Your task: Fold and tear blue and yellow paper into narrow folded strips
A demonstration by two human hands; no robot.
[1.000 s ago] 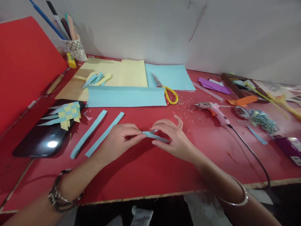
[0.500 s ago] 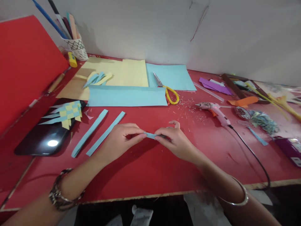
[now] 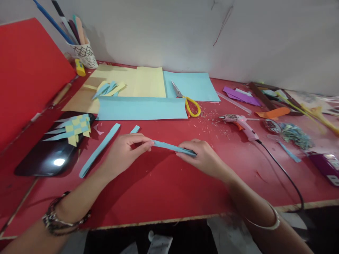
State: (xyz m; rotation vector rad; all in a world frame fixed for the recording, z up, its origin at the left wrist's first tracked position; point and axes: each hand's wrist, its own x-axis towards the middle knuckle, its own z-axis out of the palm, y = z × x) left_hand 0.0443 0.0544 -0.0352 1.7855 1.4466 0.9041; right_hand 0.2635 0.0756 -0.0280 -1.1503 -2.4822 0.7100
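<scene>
A narrow blue paper strip (image 3: 166,145) is stretched between my two hands above the red table. My left hand (image 3: 127,150) pinches its left end between thumb and fingers. Around the right part of the strip, my right hand (image 3: 202,153) is closed, with the strip's end showing below the fingers. A long blue paper strip (image 3: 99,151) lies left of my left hand. Another blue strip (image 3: 135,129) is mostly hidden behind that hand. Further left, a woven blue and yellow paper piece (image 3: 76,127) rests on a black phone (image 3: 50,155).
Yellow-handled scissors (image 3: 192,107) lie on blue paper sheets (image 3: 143,108). A pink glue gun (image 3: 242,124) with a black cord is on the right, near a tangle of thread (image 3: 298,137). A patterned pen cup (image 3: 86,54) stands at the back left.
My hands have moved apart, the left one leftward, so a longer stretch of the strip shows between them. My right fingers have curled in. My left hand now covers more of one loose strip.
</scene>
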